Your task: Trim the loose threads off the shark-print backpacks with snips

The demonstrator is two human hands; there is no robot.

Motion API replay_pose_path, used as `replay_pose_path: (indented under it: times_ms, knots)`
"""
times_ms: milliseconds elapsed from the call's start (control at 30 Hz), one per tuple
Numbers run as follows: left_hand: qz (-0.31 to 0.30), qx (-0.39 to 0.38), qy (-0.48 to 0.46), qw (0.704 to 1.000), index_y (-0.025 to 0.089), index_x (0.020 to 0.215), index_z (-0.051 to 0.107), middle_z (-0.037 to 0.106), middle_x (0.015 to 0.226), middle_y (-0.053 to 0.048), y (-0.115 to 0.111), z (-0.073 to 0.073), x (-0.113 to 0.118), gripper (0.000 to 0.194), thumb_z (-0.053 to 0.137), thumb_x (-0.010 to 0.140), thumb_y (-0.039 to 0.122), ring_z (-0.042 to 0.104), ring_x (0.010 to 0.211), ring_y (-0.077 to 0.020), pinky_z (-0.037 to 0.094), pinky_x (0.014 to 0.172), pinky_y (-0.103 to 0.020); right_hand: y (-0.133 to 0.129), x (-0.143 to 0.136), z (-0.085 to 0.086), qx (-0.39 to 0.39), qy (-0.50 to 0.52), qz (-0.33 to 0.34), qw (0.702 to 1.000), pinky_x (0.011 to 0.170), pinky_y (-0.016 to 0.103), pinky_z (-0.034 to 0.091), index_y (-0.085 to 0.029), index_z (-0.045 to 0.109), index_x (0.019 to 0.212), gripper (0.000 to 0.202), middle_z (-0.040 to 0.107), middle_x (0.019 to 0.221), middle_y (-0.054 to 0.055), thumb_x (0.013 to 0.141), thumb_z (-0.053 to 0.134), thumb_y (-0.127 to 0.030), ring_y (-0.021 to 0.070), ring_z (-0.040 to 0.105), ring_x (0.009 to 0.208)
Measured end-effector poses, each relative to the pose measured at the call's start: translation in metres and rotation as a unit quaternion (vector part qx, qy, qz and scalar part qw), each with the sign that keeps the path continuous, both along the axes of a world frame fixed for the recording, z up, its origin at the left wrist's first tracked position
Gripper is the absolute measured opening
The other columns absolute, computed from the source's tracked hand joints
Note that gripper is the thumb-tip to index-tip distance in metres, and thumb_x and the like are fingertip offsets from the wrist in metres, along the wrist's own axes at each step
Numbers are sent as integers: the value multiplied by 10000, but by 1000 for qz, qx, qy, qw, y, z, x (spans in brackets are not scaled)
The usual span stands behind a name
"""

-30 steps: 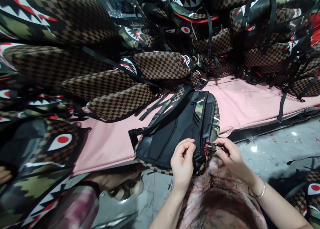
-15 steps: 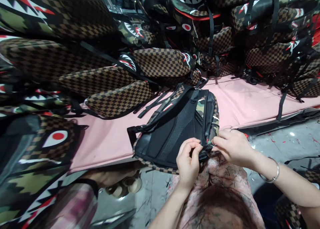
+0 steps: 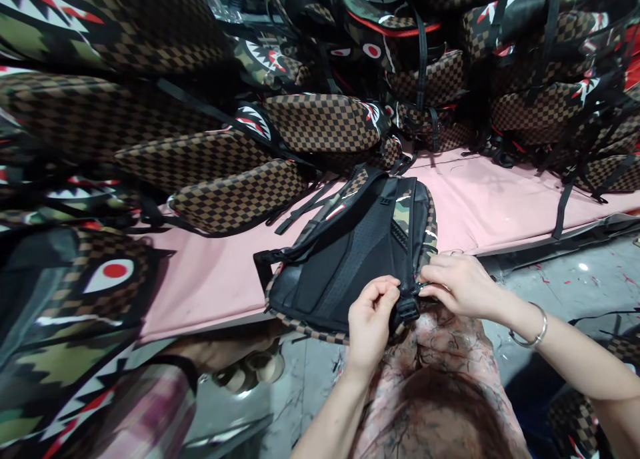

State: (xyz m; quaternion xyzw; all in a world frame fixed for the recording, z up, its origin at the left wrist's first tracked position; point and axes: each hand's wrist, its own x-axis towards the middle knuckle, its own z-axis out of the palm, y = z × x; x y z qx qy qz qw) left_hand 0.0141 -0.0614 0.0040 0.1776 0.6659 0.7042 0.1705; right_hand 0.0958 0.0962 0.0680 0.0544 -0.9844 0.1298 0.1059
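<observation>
Head view: a long desk (image 3: pixel 205 279) covered in smooth pink sheeting runs across the scene, its far edge hidden behind a heaped stack of brown-and-black checkered bags (image 3: pixel 323 122) with camouflage panels and printed shark teeth. At the desk's left end, in front of the near edge, stands a large camouflage and checkered bag (image 3: pixel 55 372) bearing a red-and-white eye. Near the middle of the desk's near edge lies a black padded backpack (image 3: pixel 335 265) with checkered trim, back panel up, its lower end reaching past that edge toward the wearer's pink patterned garment (image 3: pixel 445 392).

Both hands are at the backpack's lower right side. The left hand (image 3: pixel 373 312) has its thumb and forefinger pinched together just beside a black webbing strap (image 3: pixel 407 265); whether anything thin lies in the pinch cannot be told. The right hand (image 3: pixel 457 285) comes from the other side, fingers curled and drawn nearly together at the strap, and what it grips is too hidden to tell. Just below the fingertips sits a black plastic buckle (image 3: pixel 409 307). A silver bangle (image 3: pixel 536 329) circles the right wrist.
</observation>
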Motion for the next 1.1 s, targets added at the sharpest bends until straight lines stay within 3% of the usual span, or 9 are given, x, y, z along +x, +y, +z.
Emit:
replay_pose_path:
  times_ms: [167,300,400,500,633,767,833,1000,1100]
  knots:
    - [0,119,-192,974,140,588,564,592,771,-27,-2,9,-3,300,647,701,405,524,627,-105,442,617,-243,3,8,-17,-179,61,-37,981,634,258,391,-196,574,778,196,571,696,13,881,461,-318,138,527,665]
    - [-47,225,-323,918,131,486,474,573,796,-44,-2,18,-9,490,545,738,545,541,632,-114,468,590,-258,-9,16,-54,-450,78,-116,882,606,236,439,-198,571,985,220,588,780,3,814,542,-333,125,560,679]
    - [-50,217,-329,918,135,605,551,566,814,-28,0,19,-13,425,589,703,547,552,654,-114,480,616,-257,-32,14,-80,-514,35,-145,845,542,221,435,-213,519,1142,508,572,758,-24,674,679,-328,115,547,619]
    - [-52,144,-283,947,145,668,564,558,806,-7,1,20,-20,366,645,670,502,546,635,-97,467,594,-225,-53,10,-94,-474,81,-164,861,555,233,419,-187,580,960,308,582,723,-8,689,649,-318,123,537,621]
    - [-115,-74,-114,984,157,639,539,521,619,24,-3,29,-40,365,601,695,512,515,546,-99,430,543,-216,-61,7,-95,-292,122,-123,940,514,245,326,-189,505,653,184,507,569,-15,803,468,-289,119,460,532]
    - [-154,-324,113,926,181,532,491,497,473,26,-2,41,-56,424,556,686,570,481,479,-130,346,493,-240,-62,8,-92,-104,107,-125,981,528,268,280,-189,477,626,179,519,570,-5,802,442,-197,131,464,552]
    - [-154,-374,165,900,186,517,486,495,452,33,1,41,-57,396,610,643,541,450,448,-123,305,473,-241,-66,8,-89,-49,94,-142,984,534,275,271,-187,489,633,155,538,582,1,775,457,-133,137,479,568]
    - [-103,-158,-24,982,181,531,455,452,453,64,6,20,-49,305,628,650,401,438,431,-84,333,450,-199,-79,10,-76,-102,88,-214,967,529,271,311,-177,537,703,135,585,629,30,797,451,-135,162,523,591]
    - [-35,35,-246,968,162,600,499,553,532,39,6,10,-44,229,665,613,318,497,453,-77,389,442,-181,-84,18,-72,-274,70,-180,942,587,250,401,-159,520,1019,222,628,773,42,805,501,-216,164,566,674]
